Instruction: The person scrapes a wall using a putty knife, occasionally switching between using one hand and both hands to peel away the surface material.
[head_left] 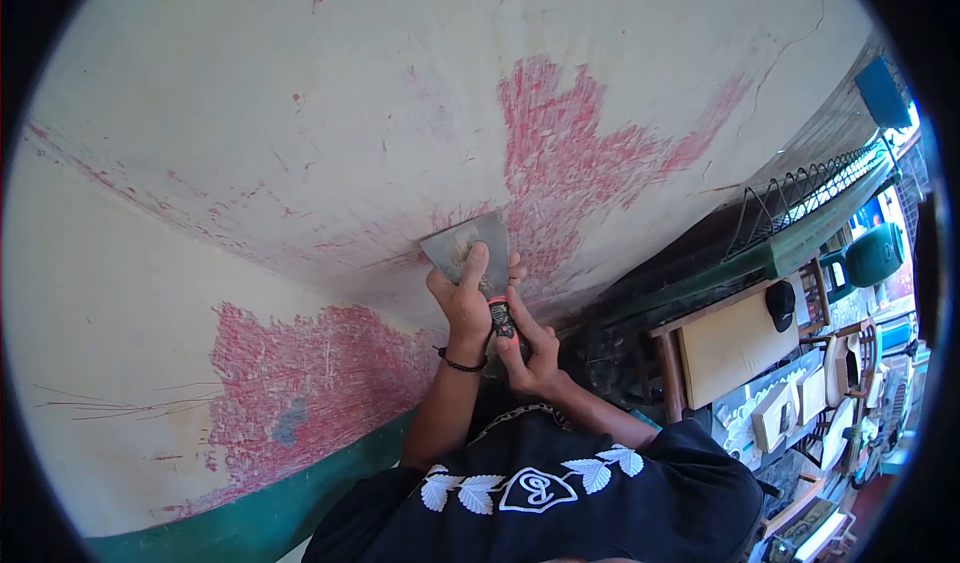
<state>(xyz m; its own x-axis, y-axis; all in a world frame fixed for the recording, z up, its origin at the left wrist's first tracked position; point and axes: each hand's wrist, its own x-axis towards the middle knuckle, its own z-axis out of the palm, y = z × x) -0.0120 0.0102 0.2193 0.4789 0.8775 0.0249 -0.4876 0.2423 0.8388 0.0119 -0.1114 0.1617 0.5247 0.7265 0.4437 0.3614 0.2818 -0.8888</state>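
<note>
A wide putty knife [494, 247] with a grey metal blade and a red and black handle lies with its blade edge at the wall [380, 93]. My left hand [465, 303], a dark bracelet at its wrist, grips the blade, thumb pressed flat on its face and fingers mostly hidden behind. Lower down, my right hand [537, 355] is closed round the handle. Pale paint covers the wall, with a rough red patch [560, 143] above right of the blade and another red patch [310, 378] at lower left.
A green band [340, 493] runs along the wall's lower part. To the right stand a wooden table [735, 348] with a black cap [780, 305] on it, a green bench-like piece with wire mesh [800, 248], a green container [874, 255] and stacked clutter. Cracks cross the wall at upper right.
</note>
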